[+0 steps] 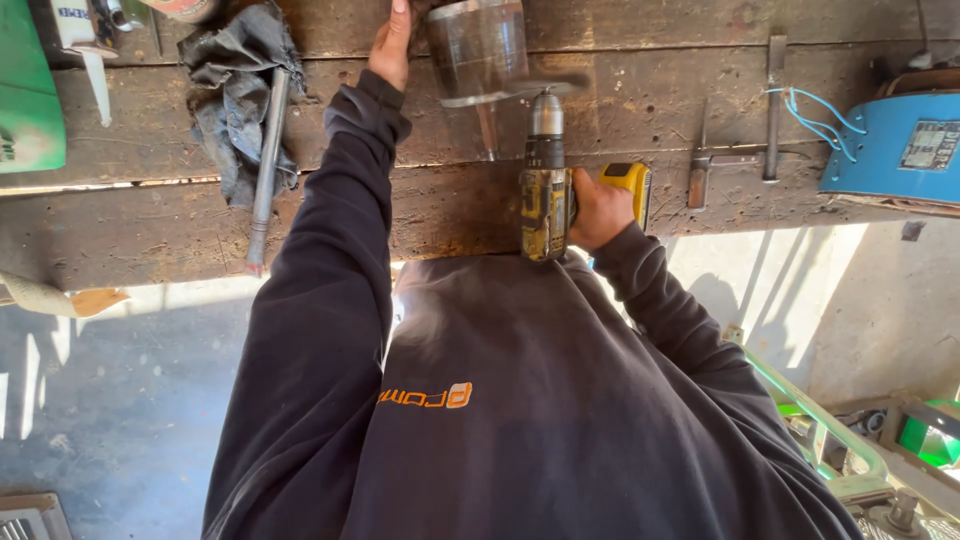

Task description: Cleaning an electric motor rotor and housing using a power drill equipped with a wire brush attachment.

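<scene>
Fingers of the right hand (592, 212) clamp the grip of a yellow drill (546, 200), its chuck touching the rim of a metal cylinder (477, 45) on the wooden tabletop (640, 110). Left hand (391, 45) rests beside the cylinder; whether its fingers grip cannot be told. A rag (232, 90) lies left.

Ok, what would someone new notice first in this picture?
Probably the yellow drill at the centre, gripped by the right hand and pointed at a metal cylinder that the left hand steadies at the top of the worn wooden bench. Next, the blue housing at the bench's right end and the dark rag at upper left.
</scene>
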